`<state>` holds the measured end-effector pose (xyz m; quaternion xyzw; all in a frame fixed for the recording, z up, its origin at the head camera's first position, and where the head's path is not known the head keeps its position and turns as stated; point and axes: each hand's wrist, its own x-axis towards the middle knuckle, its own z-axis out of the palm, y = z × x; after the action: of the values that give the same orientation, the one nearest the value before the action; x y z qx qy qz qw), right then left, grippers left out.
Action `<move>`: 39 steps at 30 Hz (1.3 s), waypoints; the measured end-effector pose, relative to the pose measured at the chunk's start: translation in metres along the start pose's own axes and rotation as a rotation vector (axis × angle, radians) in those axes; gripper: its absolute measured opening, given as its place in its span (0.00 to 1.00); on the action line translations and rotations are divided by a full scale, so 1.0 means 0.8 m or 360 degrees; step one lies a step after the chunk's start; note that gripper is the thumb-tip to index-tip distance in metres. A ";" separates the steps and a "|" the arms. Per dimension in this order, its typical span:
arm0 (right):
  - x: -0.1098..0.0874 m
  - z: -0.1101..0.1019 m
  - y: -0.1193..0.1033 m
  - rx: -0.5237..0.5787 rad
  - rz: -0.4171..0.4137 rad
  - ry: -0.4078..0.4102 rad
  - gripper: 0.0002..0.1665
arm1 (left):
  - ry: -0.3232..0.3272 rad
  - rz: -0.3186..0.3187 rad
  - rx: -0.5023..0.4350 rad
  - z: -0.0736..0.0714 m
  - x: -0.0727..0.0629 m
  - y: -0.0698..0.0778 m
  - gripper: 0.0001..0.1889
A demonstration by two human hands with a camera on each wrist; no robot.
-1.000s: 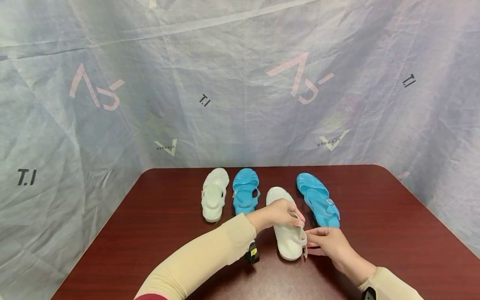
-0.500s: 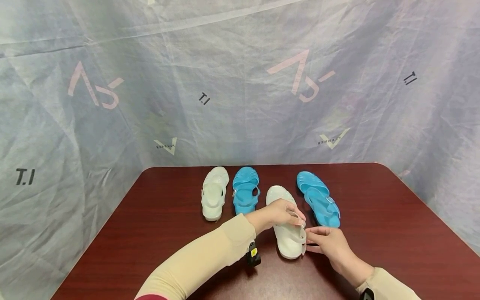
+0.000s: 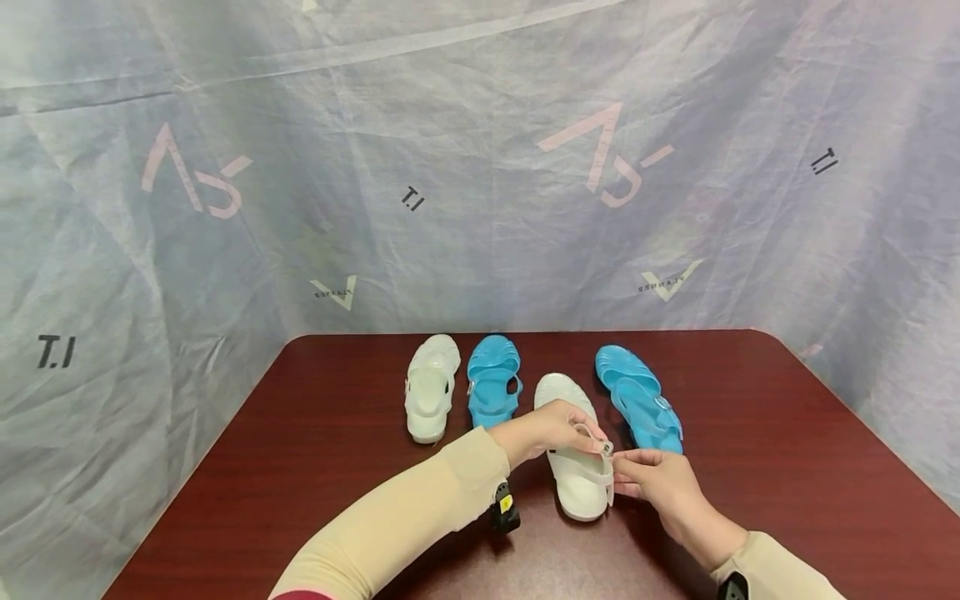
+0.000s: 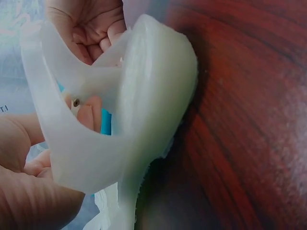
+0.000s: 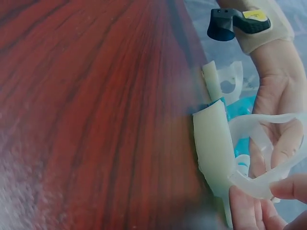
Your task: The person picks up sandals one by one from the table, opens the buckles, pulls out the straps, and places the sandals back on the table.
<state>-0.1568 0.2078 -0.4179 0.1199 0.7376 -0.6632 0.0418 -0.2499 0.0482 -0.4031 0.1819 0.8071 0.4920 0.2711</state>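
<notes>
A white jelly sandal (image 3: 581, 500) lies on the table with its toe pointing away and its heel toward me. My left hand (image 3: 564, 425) reaches across its middle and pinches the strap beside a small round metal buckle (image 3: 607, 448). From the right, my right hand (image 3: 662, 480) pinches the strap at the sandal's side, fingertips just below the buckle. Seen from the left wrist, the translucent heel strap (image 4: 86, 160) loops up from the thick heel (image 4: 165, 72), with fingers on both sides. The right wrist view shows the heel's back (image 5: 211, 143) and my left hand beyond the strap.
A blue sandal (image 3: 648, 408) lies slanted just beyond my right hand. Another blue sandal (image 3: 492, 379) and a second white sandal (image 3: 427, 392) stand side by side at the back left. A printed grey cloth (image 3: 480, 167) hangs behind the dark red table (image 3: 300, 467).
My right fingertips have risen slightly along the strap toward the buckle, which now shows more plainly. My left hand and the sandals have stayed in place.
</notes>
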 end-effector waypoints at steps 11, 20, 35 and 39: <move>0.000 -0.002 0.001 -0.0010 0.0026 -0.0060 0.21 | 0.0031 0.0023 -0.0026 0.004 -0.004 0.002 0.08; -0.007 -0.002 0.007 0.0026 0.0086 -0.0111 0.19 | 0.0014 -0.0002 -0.0040 0.004 -0.001 -0.001 0.07; 0.006 -0.006 0.005 0.0072 0.0083 -0.0107 0.21 | 0.0017 0.0018 -0.0035 0.007 -0.005 0.001 0.07; 0.007 -0.008 0.002 0.0026 0.0073 -0.0178 0.21 | 0.0049 0.0020 -0.0030 0.006 -0.007 0.001 0.07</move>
<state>-0.1614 0.2151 -0.4201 0.0998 0.7258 -0.6736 0.0971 -0.2421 0.0489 -0.4027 0.1768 0.8054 0.5040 0.2572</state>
